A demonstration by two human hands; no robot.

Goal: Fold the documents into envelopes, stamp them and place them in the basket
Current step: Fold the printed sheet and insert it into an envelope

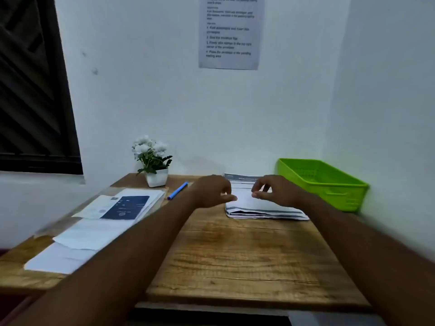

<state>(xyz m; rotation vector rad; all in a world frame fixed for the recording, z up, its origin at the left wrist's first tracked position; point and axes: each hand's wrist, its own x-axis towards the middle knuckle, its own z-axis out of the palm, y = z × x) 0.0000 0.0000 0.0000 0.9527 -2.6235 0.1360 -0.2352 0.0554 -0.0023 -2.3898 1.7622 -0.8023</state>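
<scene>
Two hands hover over the documents (266, 209), stacked far right beside the basket (339, 196), seemingly for a short drop-off: left hand (213, 190) loosely curled, right hand (275, 190) pinching, whether on paper I cannot tell.

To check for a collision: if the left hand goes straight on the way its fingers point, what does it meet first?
The left hand would probably meet the right hand, whose fingertips face it over the folded documents; depth is unclear.
</scene>
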